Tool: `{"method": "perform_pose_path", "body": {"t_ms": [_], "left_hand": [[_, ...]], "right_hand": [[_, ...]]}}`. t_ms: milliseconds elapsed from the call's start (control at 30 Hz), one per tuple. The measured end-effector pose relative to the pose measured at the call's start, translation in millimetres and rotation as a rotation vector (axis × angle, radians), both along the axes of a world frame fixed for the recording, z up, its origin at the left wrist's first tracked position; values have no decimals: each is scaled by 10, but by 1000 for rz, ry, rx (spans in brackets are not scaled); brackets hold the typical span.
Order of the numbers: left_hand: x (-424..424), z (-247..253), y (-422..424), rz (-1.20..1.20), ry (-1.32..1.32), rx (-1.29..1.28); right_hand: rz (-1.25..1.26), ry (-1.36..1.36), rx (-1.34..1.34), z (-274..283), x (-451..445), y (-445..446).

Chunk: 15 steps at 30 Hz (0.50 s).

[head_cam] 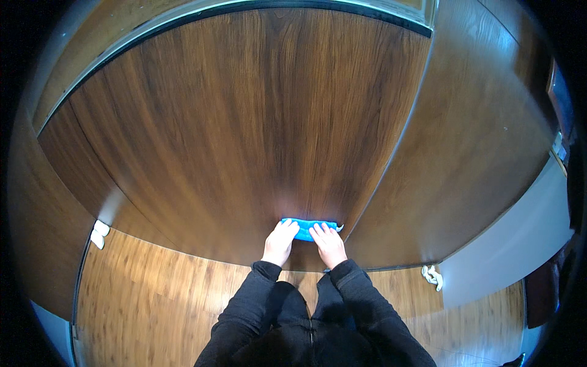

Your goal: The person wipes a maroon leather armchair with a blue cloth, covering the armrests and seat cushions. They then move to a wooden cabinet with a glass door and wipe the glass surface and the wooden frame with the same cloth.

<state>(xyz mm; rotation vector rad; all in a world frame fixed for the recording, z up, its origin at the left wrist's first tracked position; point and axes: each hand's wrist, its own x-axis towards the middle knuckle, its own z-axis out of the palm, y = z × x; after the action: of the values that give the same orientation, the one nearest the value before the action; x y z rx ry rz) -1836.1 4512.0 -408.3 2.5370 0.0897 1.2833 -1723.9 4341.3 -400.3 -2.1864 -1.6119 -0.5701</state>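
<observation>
A small bright-blue cloth (303,232), folded into a strip, lies near the front edge of the dark wood-grain tabletop (257,128). A short white loop or tag sticks out at its right end. On the cloth's left part rest the fingers of my left hand (278,242), close together. My right hand (330,244) has its fingers slightly spread over the right part. Both thumbs are hard to make out, and the underside of the cloth is hidden.
A pale seam separates the tabletop from another brown panel (463,151) on the right. Metal-and-black trim (321,5) borders the far edge. Small white objects (98,234) sit at the left corner. A white bundle (432,277) is by the grey panel (500,250), above the wooden floor (151,303).
</observation>
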Motion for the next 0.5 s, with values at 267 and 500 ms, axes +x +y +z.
{"method": "perform_pose_path", "body": {"t_ms": [267,500], "left_hand": [[1,65,-108,-44,-76,-72],[2,1155,145,91,-245,108]], "right_hand": [[36,-40,41,186,6,-89],[73,-172,321,1324,-59,271]]}}
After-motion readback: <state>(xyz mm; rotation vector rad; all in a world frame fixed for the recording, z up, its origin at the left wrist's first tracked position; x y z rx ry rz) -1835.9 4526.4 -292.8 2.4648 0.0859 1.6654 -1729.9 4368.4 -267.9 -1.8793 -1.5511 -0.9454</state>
